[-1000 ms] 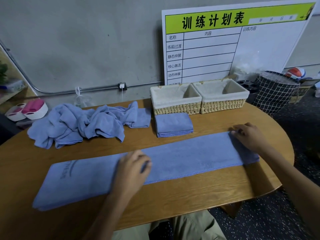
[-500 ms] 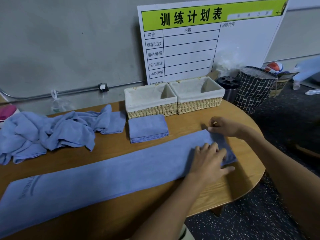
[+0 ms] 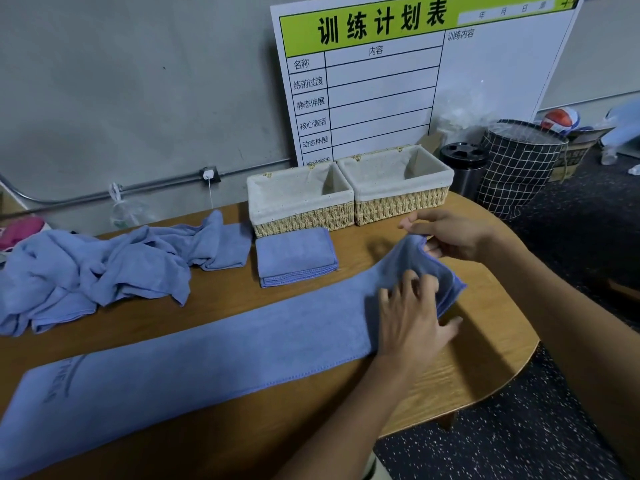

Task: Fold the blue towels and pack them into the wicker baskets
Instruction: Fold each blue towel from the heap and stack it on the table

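Note:
A long blue towel (image 3: 214,358), folded into a narrow strip, lies across the wooden table (image 3: 478,372). Its right end is lifted off the wood. My right hand (image 3: 450,235) pinches the far corner of that end. My left hand (image 3: 412,317) grips the near corner, fingers curled into the cloth. A folded blue towel (image 3: 294,256) lies in front of the left wicker basket (image 3: 301,218). The right wicker basket (image 3: 398,199) stands beside it; both have pale cloth liners and hold nothing. A heap of loose blue towels (image 3: 93,268) lies at the back left.
A white board with a green header (image 3: 398,74) leans on the wall behind the baskets. Past the table's right end stand a black bin (image 3: 464,168) and a checked fabric hamper (image 3: 519,164). The table's rounded edge (image 3: 512,368) is close to my hands.
My left hand slid from the middle of the strip to its right end. Both hands took hold of that end and raised it off the table. The view swung to the right.

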